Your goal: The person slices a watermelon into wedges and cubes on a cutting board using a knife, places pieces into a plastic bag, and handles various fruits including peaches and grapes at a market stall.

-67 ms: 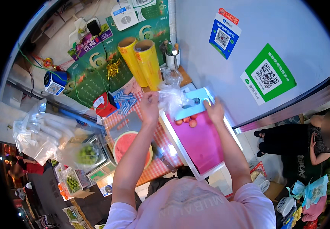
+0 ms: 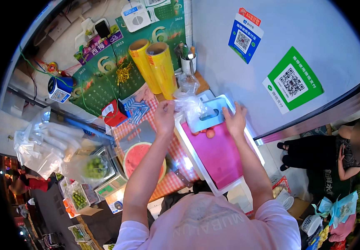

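My left hand (image 2: 164, 116) is closed, its fingertips pinching the edge of a clear plastic bag (image 2: 184, 102). The crumpled bag spreads rightward over the left end of a light-blue plastic piece (image 2: 211, 121) with an oval opening. At that piece's right end is my right hand (image 2: 235, 119), thumb close against it and fingers stretched upward and apart. Small round reddish fruits (image 2: 209, 133) show just below the blue piece, partly hidden by it. They lie over a pink board (image 2: 217, 160) set in a white-rimmed tray (image 2: 196, 164).
A cut watermelon half (image 2: 136, 157) and a knife (image 2: 183, 178) lie on the checked tablecloth (image 2: 169, 191). Two yellow film rolls (image 2: 161, 68) stand behind. Left are a scale (image 2: 110, 187) and hanging plastic bags (image 2: 42, 143). A person (image 2: 334, 148) is at the right.
The light-blue piece has shifted slightly left and tilted, covering more of the fruits. My right hand's fingers have straightened and moved up slightly. My left hand has barely moved.
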The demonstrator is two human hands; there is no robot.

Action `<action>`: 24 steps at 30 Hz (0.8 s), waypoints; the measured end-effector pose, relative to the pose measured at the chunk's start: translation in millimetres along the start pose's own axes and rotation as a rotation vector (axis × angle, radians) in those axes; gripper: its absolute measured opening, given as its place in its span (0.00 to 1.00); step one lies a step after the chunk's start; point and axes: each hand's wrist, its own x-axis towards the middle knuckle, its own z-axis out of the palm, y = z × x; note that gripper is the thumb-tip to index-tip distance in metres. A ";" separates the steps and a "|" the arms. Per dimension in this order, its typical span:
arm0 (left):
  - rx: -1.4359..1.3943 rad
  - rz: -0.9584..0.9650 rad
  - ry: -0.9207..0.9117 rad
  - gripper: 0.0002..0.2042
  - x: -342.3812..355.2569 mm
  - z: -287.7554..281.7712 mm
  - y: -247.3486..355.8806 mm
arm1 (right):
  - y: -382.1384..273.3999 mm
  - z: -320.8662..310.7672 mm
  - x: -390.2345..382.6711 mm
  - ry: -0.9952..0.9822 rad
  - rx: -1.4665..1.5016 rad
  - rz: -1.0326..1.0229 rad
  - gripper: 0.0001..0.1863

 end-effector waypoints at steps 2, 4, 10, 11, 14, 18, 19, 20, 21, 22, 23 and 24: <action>0.003 -0.043 -0.075 0.11 -6.3 2.7 -8.8 | -37.6 -11.6 -12.6 -0.076 0.203 -0.129 0.35; -0.003 -0.089 -0.201 0.11 -18.8 12.4 -8.8 | -51.9 -10.6 -23.4 -0.196 0.265 -0.270 0.32; 0.147 0.111 -0.159 0.15 -23.2 25.7 -15.5 | -28.8 23.3 -5.9 -0.426 0.527 0.090 0.12; 0.259 0.196 -0.067 0.15 -27.6 24.1 -18.5 | -27.3 24.6 -3.4 -0.384 0.580 0.185 0.10; 0.533 0.392 0.042 0.18 -58.2 28.8 -13.6 | -33.7 20.0 -1.7 -0.312 0.722 0.300 0.07; 0.554 0.299 -0.170 0.16 -76.3 50.2 -15.4 | -32.5 17.3 -7.4 -0.360 0.745 0.316 0.06; 0.529 0.249 -0.163 0.15 -71.3 46.4 -20.5 | -35.4 13.6 -7.8 -0.377 0.720 0.327 0.06; 0.503 0.199 -0.157 0.15 -68.2 43.2 -26.1 | -33.2 12.7 -5.5 -0.358 0.768 0.393 0.07; 0.434 0.131 -0.101 0.13 -70.1 45.3 -14.0 | -28.3 9.1 -0.2 -0.329 0.814 0.461 0.08; 0.408 0.126 -0.084 0.12 -68.0 44.5 -19.6 | -23.7 5.7 4.4 -0.299 0.860 0.529 0.09; 0.384 0.121 -0.066 0.11 -64.0 41.1 -29.6 | -19.5 3.0 6.9 -0.272 0.884 0.541 0.10; 0.361 0.119 -0.046 0.11 -60.4 37.5 -32.6 | -16.4 1.8 9.7 -0.247 0.913 0.551 0.11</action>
